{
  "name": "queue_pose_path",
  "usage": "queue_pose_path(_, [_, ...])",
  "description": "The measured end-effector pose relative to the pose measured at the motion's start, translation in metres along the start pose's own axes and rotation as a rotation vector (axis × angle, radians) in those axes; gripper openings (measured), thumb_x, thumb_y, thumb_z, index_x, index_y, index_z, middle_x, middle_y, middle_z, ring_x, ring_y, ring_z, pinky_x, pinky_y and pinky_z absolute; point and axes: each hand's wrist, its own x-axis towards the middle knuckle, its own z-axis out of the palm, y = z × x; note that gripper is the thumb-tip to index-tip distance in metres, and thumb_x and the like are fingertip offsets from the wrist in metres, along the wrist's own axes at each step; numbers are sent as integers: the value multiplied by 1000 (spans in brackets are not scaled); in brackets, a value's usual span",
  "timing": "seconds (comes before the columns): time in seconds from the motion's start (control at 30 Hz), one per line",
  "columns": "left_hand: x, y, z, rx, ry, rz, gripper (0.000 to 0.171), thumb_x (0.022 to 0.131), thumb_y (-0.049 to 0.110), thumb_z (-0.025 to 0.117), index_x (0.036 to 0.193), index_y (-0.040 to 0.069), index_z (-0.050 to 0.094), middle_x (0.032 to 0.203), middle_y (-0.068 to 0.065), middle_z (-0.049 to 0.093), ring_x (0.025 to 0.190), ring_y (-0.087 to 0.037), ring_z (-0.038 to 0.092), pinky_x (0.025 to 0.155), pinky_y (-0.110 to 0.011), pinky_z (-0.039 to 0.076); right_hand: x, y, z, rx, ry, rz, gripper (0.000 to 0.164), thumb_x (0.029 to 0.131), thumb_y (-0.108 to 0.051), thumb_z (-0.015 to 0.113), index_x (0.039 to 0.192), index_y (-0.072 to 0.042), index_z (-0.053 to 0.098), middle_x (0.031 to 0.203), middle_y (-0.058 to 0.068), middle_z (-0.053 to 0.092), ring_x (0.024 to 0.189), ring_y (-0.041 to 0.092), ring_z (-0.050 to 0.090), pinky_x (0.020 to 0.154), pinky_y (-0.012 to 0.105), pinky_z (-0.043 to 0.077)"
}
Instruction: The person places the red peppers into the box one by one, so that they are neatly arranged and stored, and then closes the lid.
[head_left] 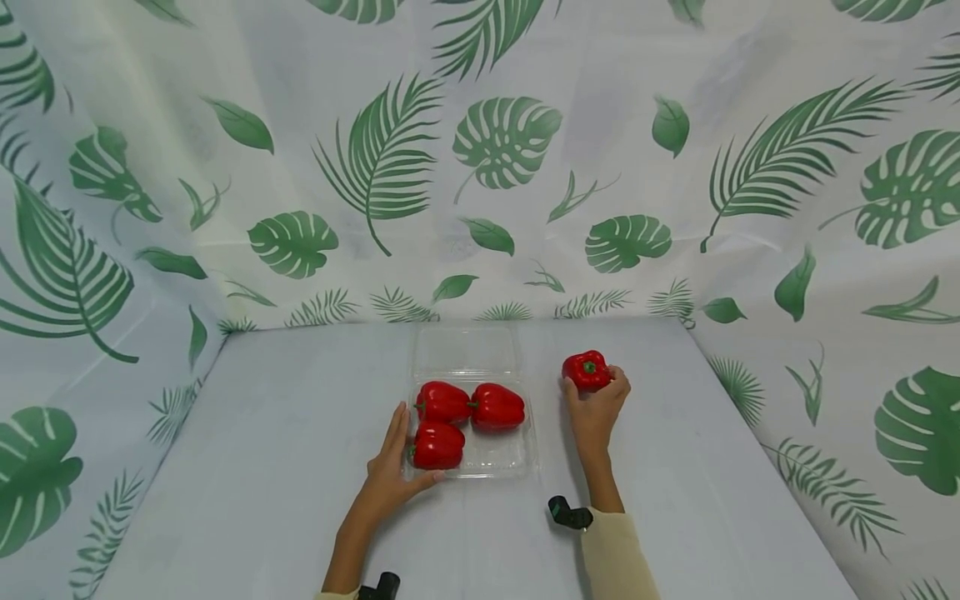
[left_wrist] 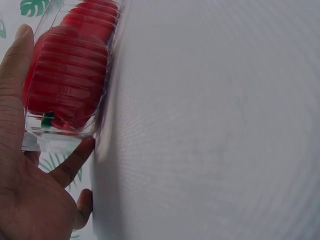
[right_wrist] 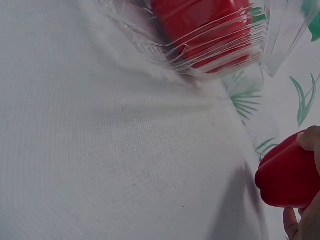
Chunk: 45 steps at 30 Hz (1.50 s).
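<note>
A clear plastic clamshell container (head_left: 498, 455) sits mid-table with its lid (head_left: 465, 350) laid back, away from the person. Inside are three red bell peppers: one at back left (head_left: 444, 402), one at back right (head_left: 498, 408) and one at front left (head_left: 438, 447). My left hand (head_left: 388, 485) rests against the container's front-left corner, fingers extended along the left side and thumb at the front edge. To the right of the container, my right hand (head_left: 597, 417) grips another red bell pepper (head_left: 581, 377); its green stem faces the head camera. In the right wrist view, that pepper (right_wrist: 287, 172) appears above the table, over a shadow.
A white cloth covers the table (head_left: 300, 450). Leaf-printed curtains (head_left: 480, 208) rise behind it and along both sides. A black wrist camera (head_left: 570, 512) is strapped on the right arm, another (head_left: 381, 587) on the left.
</note>
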Motion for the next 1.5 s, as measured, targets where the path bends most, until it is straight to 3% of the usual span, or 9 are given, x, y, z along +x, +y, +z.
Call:
queue_pose_path(0.17, [-1,1,0,-15,1,-1,113,75,51,78,159,23,8,166,4,6,150,-34,20,105,-67,35,0,-1,-3,-5,25,-11,86,80,-14,80,147,-6,27,142,19,34,139,29,33,109,54,43])
queue_pose_path(0.6, [0,-1,1,-10,3,-1,114,74,53,78,159,25,7,166,8,6,151,-33,19,104,-67,36,-6,-7,-9,-6,21,-60,82,75,-14,82,141,-5,36,142,18,41,134,31,33,99,58,48])
queue_pose_path(0.9, [0,1,-1,-7,2,-5,113,75,51,78,158,26,7,166,8,5,151,-33,18,105,-66,36,-9,-14,-15,98,-3,-58,81,74,-13,82,141,-12,38,140,15,37,134,26,37,99,59,49])
queue_pose_path(1.3, [0,2,-1,-11,6,-10,115,73,47,81,159,25,8,166,8,6,151,-33,18,104,-66,36,-18,-31,-24,230,-182,-92,82,80,-17,80,147,-8,34,147,12,43,134,27,42,103,59,46])
queue_pose_path(1.5, [-1,2,0,-16,1,-16,114,74,47,81,159,25,8,166,8,6,151,-33,18,105,-67,34,-26,-36,-29,218,-270,-97,76,83,-23,78,147,-13,37,144,9,47,132,27,45,100,56,49])
